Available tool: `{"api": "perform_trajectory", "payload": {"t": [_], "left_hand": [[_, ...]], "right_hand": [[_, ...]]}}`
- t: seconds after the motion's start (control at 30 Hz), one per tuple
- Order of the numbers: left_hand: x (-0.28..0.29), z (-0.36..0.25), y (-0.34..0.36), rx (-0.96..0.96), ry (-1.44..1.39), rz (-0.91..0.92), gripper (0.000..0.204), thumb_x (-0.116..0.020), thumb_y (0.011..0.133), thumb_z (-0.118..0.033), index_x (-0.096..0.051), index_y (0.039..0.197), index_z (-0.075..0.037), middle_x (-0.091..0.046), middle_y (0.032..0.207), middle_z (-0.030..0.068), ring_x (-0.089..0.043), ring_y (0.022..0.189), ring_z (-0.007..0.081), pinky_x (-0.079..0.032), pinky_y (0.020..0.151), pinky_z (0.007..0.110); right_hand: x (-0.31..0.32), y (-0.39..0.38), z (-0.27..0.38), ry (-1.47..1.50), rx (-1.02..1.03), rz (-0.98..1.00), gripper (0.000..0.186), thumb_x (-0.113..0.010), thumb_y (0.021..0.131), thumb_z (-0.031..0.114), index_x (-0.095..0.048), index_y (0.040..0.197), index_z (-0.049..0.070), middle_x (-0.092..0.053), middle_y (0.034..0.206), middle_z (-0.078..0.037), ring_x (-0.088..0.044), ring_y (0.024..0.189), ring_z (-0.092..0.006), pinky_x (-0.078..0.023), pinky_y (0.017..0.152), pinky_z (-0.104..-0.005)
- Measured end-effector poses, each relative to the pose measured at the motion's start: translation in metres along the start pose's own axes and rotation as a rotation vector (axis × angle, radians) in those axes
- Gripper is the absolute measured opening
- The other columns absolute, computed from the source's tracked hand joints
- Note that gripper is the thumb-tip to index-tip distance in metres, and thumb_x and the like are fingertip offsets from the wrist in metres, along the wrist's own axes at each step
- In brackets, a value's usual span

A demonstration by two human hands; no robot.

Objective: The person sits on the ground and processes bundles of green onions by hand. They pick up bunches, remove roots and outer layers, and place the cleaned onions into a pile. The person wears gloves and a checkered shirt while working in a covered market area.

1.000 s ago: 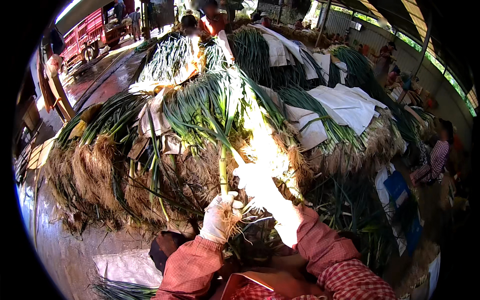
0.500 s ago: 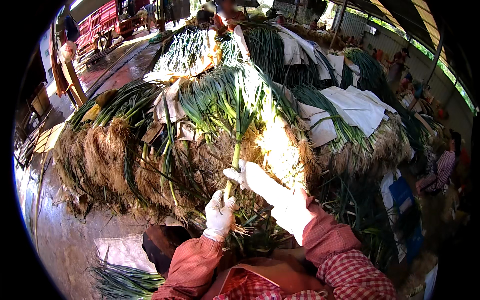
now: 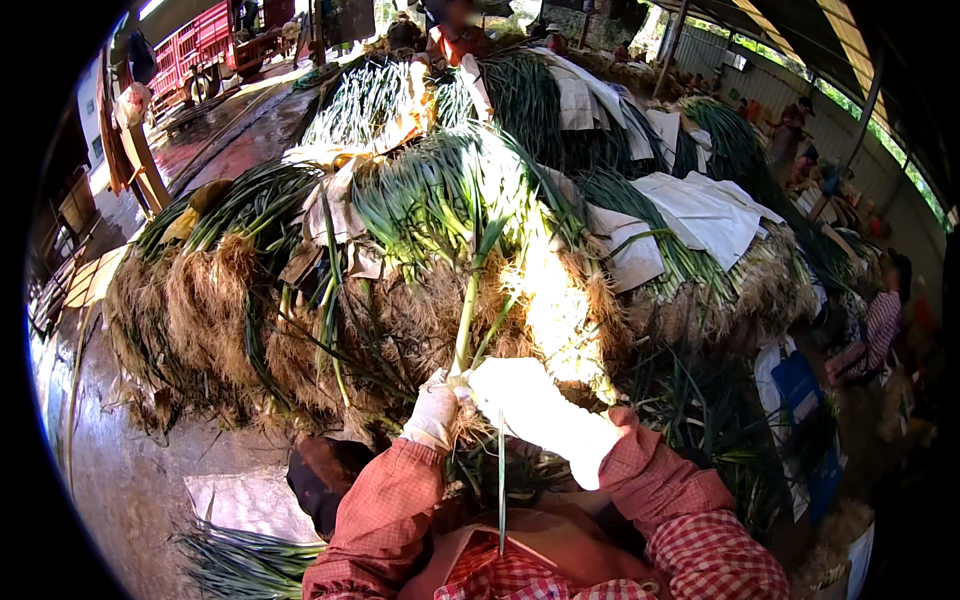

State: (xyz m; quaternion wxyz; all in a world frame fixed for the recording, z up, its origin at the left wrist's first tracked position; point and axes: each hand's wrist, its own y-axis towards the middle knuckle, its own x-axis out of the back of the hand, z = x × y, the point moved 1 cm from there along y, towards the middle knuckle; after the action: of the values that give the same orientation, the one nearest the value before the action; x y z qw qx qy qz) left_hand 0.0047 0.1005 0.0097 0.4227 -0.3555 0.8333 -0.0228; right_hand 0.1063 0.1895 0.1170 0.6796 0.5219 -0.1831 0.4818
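Note:
One green onion stands upright in front of me, its leaves against the heap behind. My left hand, in a white glove, is closed round its root end, where pale roots stick out below. My right hand, also gloved, is at the stalk's base beside the left; sunlight bleaches it, hiding its finger detail. From under it a narrow green leaf hangs down toward my apron, seemingly gripped by that hand. Just beyond is a large heap of green onions, shaggy brown roots toward me.
Pale cloths lie over parts of the heap. Cut green onions lie at lower left beside a light sheet. A blue-and-white sack stands at right. People sit along the right side and behind the heap; a red truck stands far left.
My right hand has come down the stalk to its root end, beside my left hand. A narrow leaf now hangs below it. My left hand stays nearly in place.

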Motion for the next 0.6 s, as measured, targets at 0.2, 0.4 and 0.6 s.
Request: {"api": "perform_trajectory", "payload": {"t": [0.2,0.4,0.6], "left_hand": [[-0.012,-0.009,-0.008,-0.140,0.073,-0.120,0.023,-0.063,0.085,-0.011,-0.051,0.102,0.001,-0.057,0.073,0.0044,-0.056,0.057,0.0134,-0.047,0.050,0.023],[0.014,0.004,-0.019,-0.051,-0.039,0.025,0.031,-0.060,0.089,-0.026,-0.052,0.100,0.001,-0.054,0.076,0.0068,-0.058,0.064,0.0180,-0.052,0.053,0.027],[-0.013,-0.012,-0.041,0.008,-0.206,0.171,0.025,-0.043,0.095,-0.010,-0.049,0.119,-0.005,-0.059,0.091,0.0084,-0.059,0.073,0.0204,-0.053,0.059,0.029]], "right_hand": [[0.064,-0.047,-0.082,0.015,-0.559,-0.196,0.012,-0.050,0.088,0.003,-0.060,0.094,-0.001,-0.060,0.075,-0.004,-0.055,0.064,-0.0143,-0.047,0.056,-0.0297],[0.027,-0.066,-0.075,0.107,-0.668,0.122,0.072,-0.067,0.078,0.038,-0.041,0.132,-0.001,-0.048,0.129,-0.022,-0.045,0.121,-0.0322,-0.036,0.101,-0.0387],[-0.050,-0.009,-0.055,1.222,-0.695,0.190,0.024,-0.055,0.092,0.014,-0.055,0.107,-0.005,-0.064,0.088,-0.011,-0.060,0.076,-0.0163,-0.050,0.067,-0.0272]]}}
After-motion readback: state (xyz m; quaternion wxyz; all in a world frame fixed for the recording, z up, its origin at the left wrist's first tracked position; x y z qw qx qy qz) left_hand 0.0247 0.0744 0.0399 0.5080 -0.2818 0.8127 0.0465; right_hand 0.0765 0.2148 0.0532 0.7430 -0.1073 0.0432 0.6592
